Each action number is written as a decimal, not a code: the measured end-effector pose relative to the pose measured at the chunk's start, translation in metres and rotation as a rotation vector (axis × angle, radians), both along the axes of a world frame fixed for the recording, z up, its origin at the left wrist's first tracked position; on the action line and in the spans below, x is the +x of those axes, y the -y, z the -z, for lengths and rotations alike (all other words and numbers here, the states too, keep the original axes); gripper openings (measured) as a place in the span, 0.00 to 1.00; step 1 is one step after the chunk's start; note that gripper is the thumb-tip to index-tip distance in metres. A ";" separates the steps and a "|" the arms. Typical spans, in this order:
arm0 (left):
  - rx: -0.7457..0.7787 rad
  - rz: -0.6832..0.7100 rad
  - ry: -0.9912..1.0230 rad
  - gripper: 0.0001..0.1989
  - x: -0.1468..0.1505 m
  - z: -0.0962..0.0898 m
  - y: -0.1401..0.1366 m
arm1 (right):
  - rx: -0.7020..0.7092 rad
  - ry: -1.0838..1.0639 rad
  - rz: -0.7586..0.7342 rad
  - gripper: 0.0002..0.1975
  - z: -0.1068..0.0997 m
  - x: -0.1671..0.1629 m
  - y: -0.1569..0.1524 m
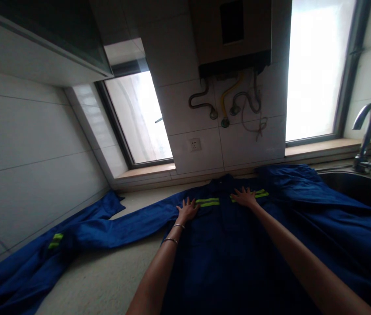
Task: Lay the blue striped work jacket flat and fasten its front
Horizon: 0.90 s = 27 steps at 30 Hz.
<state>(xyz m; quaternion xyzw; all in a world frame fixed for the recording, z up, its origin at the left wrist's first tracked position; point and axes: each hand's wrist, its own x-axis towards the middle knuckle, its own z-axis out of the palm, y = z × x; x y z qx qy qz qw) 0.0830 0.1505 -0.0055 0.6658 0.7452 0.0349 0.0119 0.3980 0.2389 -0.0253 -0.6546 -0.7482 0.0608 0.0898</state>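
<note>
A dark blue work jacket (218, 245) with yellow-green reflective strips lies spread on the countertop (106, 275), its collar toward the wall. My left hand (187, 211) rests flat on the chest, fingers spread, at the end of one strip. On the other side of the front, my right hand (244, 197) presses flat over the second strip, fingers apart. One sleeve (129, 225) stretches out to the left. More blue cloth (329, 205) lies bunched at the right; whether it belongs to the same jacket, I cannot tell.
At the right, a sink (345, 183) with a chrome faucet (365, 135) borders the cloth. Blue fabric with a reflective strip (56, 240) lies along the left wall. A water heater (233, 35) with pipes hangs above, between two windows. A cabinet (47, 39) juts out upper left.
</note>
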 end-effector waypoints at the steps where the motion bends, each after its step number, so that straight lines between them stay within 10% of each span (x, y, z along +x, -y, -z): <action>1: 0.001 -0.003 -0.002 0.32 -0.001 0.001 -0.004 | 0.006 0.002 -0.001 0.37 0.000 -0.001 -0.005; 16: 0.023 -0.008 -0.029 0.31 -0.003 -0.003 -0.010 | 0.066 -0.067 0.097 0.35 -0.004 -0.019 -0.032; 27: 0.076 -0.023 -0.015 0.29 -0.005 0.007 -0.014 | 0.145 -0.289 -0.013 0.21 -0.051 -0.124 -0.097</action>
